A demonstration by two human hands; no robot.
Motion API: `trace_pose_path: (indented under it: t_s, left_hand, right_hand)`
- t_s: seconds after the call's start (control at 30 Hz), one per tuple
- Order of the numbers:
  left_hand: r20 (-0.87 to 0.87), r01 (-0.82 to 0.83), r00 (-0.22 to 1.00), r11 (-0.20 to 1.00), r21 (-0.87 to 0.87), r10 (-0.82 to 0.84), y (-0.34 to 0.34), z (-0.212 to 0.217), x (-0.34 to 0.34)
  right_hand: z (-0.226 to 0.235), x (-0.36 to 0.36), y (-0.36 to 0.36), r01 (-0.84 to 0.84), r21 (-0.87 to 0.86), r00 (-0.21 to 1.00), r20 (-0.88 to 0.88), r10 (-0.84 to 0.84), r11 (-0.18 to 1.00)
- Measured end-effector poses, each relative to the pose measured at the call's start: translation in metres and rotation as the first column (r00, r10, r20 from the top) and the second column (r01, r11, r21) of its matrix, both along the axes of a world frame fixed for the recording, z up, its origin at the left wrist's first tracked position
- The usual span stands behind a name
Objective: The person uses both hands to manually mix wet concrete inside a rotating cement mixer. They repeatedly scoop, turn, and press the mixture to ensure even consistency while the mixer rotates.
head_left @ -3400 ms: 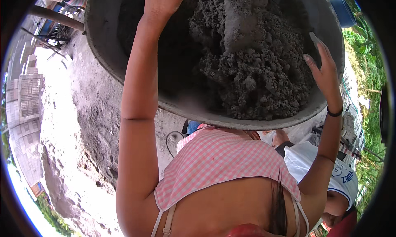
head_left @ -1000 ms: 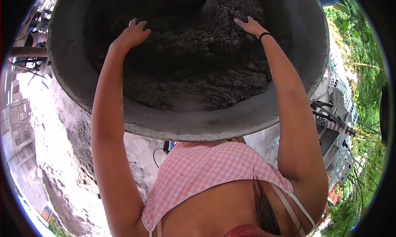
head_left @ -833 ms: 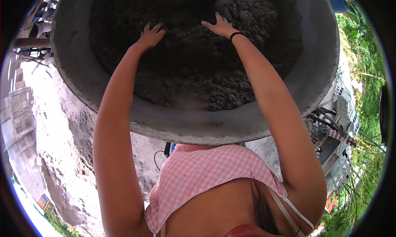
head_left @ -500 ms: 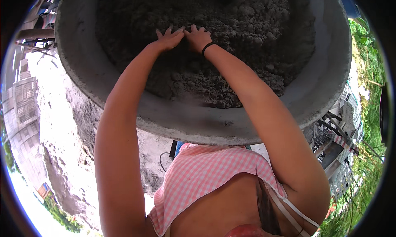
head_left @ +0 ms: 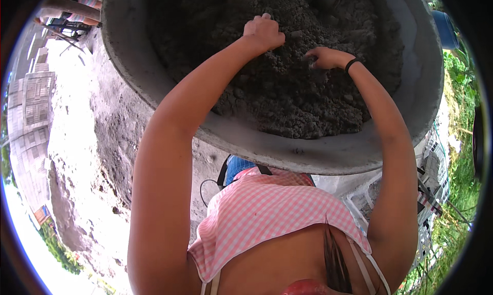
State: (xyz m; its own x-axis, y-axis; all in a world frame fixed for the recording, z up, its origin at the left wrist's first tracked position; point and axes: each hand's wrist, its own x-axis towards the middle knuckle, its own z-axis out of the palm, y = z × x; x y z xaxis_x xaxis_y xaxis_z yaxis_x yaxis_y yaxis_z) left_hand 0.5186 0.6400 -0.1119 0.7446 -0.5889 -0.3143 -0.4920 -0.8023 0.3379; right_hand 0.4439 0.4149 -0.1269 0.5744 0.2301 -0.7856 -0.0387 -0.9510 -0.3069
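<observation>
A wide round grey basin (head_left: pixel 128 72) with a thick rim holds dark grey, crumbly soil-like material (head_left: pixel 313 115), lumpy in the middle and near side. My left hand (head_left: pixel 264 32) is over the middle of it, knuckles up, fingers curled in; what they hold, if anything, is hidden. To its right my right hand (head_left: pixel 330 58), a black band on the wrist, hovers low over the lumps with thumb and fingers bent together. Grey matter shows at its fingertips, too dark to make out. The two hands are apart.
Pale uneven ground (head_left: pixel 110 120) lies left of the basin, with stacked grey blocks (head_left: pixel 38 97) farther left. A blue container (head_left: pixel 444 30) stands beyond the right rim. Green plants (head_left: pixel 465 156) and pale slatted crates (head_left: pixel 436 161) are at the right.
My hands were close together with fingers spread on the material. Both have moved right and come apart, and their fingers are now curled. The basin sits farther right in view.
</observation>
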Motion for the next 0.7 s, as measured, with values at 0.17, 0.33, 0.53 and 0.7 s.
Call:
trace_pose_path:
  t_s: [0.17,0.33,0.53,0.7]
  left_hand:
    - [0.036,-0.415,0.907,0.904,-0.104,0.420,0.078,-0.051,0.043]
    - [-0.558,0.386,0.811,0.878,0.283,-0.176,0.091,-0.076,0.067]
    - [-0.702,-0.021,0.707,0.994,0.106,0.090,0.027,-0.080,-0.030]
    - [-0.719,0.298,0.626,0.945,-0.137,-0.301,0.004,0.005,-0.058]
  right_hand:
    - [-0.018,0.039,-0.013,0.317,0.105,0.795,0.513,-0.324,0.943]
    - [-0.037,0.021,0.027,0.349,-0.123,0.900,0.321,-0.296,0.929]
    - [-0.051,-0.012,0.004,0.332,-0.116,0.899,0.339,-0.277,0.936]
    - [-0.042,-0.060,-0.026,0.092,-0.036,0.989,0.124,-0.086,0.995]
